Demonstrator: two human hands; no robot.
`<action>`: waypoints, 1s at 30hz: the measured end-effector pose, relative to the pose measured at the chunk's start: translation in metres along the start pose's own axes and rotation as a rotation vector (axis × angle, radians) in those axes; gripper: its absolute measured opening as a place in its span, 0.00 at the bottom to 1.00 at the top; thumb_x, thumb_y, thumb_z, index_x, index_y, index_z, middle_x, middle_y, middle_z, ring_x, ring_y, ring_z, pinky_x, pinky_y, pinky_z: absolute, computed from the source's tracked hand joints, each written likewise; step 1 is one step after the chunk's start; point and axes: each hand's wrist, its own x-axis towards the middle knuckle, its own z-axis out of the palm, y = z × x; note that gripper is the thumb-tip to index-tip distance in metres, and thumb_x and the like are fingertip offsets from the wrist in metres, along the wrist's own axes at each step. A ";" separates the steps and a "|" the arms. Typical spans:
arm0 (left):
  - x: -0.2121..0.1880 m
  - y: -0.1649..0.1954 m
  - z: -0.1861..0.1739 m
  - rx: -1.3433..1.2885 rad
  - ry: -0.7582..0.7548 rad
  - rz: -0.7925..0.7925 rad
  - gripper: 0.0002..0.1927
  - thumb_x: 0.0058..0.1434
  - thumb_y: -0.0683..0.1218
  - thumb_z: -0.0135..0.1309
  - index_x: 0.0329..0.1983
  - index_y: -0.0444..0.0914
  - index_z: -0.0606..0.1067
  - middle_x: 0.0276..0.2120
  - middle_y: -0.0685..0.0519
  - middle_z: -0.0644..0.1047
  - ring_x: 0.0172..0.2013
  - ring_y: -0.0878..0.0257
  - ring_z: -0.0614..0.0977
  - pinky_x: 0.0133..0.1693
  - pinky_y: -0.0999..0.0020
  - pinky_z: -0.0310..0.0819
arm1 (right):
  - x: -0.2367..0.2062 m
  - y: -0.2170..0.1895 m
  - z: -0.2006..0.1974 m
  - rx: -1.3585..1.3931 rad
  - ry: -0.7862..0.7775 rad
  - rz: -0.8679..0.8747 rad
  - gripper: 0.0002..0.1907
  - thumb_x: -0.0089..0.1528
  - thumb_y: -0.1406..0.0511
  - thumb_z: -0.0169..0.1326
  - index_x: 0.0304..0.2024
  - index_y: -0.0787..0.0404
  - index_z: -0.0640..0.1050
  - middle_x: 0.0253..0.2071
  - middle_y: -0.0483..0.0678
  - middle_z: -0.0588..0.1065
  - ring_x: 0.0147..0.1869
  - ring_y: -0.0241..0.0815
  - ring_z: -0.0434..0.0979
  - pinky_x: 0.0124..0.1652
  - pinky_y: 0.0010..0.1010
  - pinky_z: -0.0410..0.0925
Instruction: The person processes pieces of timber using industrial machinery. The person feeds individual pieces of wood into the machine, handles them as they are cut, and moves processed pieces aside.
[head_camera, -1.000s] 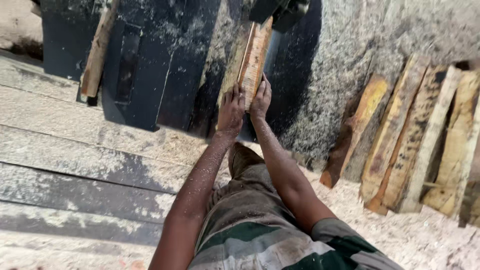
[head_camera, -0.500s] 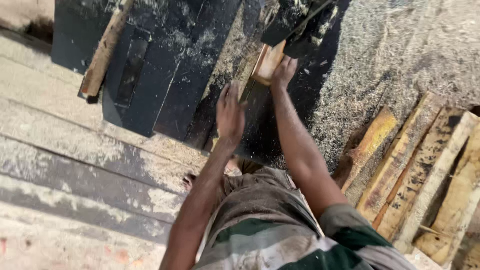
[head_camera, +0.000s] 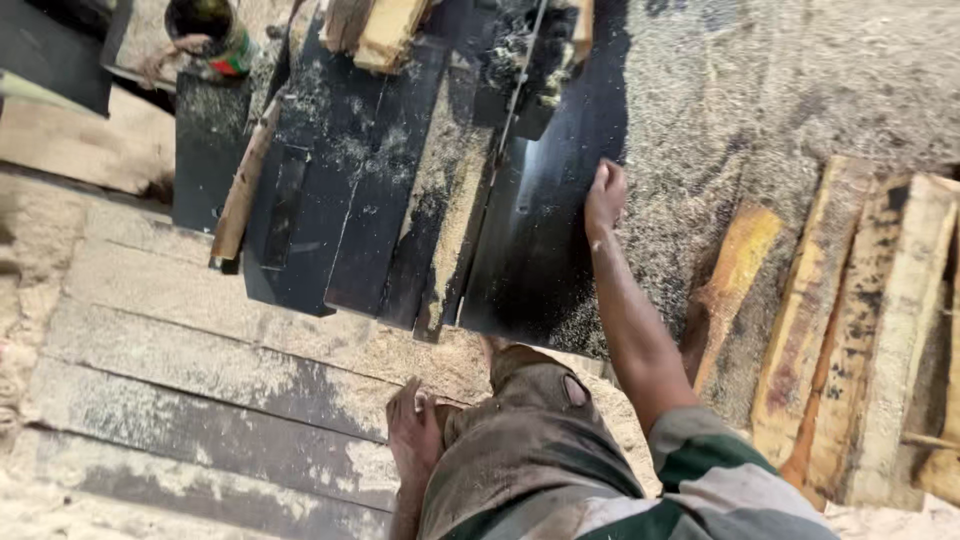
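Note:
My right hand (head_camera: 605, 195) rests on the right edge of the black saw table (head_camera: 540, 260), fingers curled in with nothing in them. The thin saw blade (head_camera: 518, 80) stands in its slot just to the hand's upper left, with sawdust heaped beside it. Cut wood pieces (head_camera: 385, 25) lie at the far end of the table, past the blade. My left hand (head_camera: 415, 435) hangs low against my dusty trouser leg (head_camera: 530, 440), fingers loose and holding nothing.
Rough wooden slabs (head_camera: 860, 330) lean side by side at the right on sawdust-covered ground. A narrow wood strip (head_camera: 240, 195) lies along the table's left part. A dark round container (head_camera: 205, 25) sits at top left. Grey planks (head_camera: 200, 390) form the floor at left.
Both hands were on a wood piece at the blade. The wood is now past the blade, my left hand has dropped to my leg, and my right hand has come back to the table's edge.

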 end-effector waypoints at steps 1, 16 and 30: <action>-0.005 -0.005 -0.004 -0.007 -0.068 -0.028 0.22 0.67 0.52 0.53 0.63 0.40 0.74 0.58 0.44 0.77 0.59 0.45 0.76 0.60 0.50 0.71 | -0.010 0.003 -0.017 0.079 -0.001 0.083 0.17 0.70 0.59 0.48 0.53 0.63 0.79 0.50 0.53 0.81 0.55 0.47 0.81 0.55 0.38 0.73; -0.009 -0.026 0.015 -0.025 -0.476 0.501 0.42 0.55 0.42 0.64 0.71 0.29 0.58 0.68 0.36 0.63 0.65 0.39 0.66 0.65 0.47 0.63 | -0.257 -0.035 -0.029 -0.399 -0.351 0.151 0.56 0.62 0.53 0.61 0.78 0.56 0.38 0.71 0.68 0.50 0.66 0.64 0.62 0.54 0.59 0.73; 0.090 0.014 0.020 0.262 -0.071 0.849 0.39 0.58 0.39 0.61 0.67 0.18 0.57 0.55 0.26 0.67 0.52 0.40 0.74 0.50 0.58 0.82 | -0.277 -0.078 0.067 -0.437 -0.304 -0.117 0.52 0.67 0.45 0.52 0.77 0.70 0.45 0.62 0.68 0.59 0.57 0.58 0.67 0.45 0.43 0.78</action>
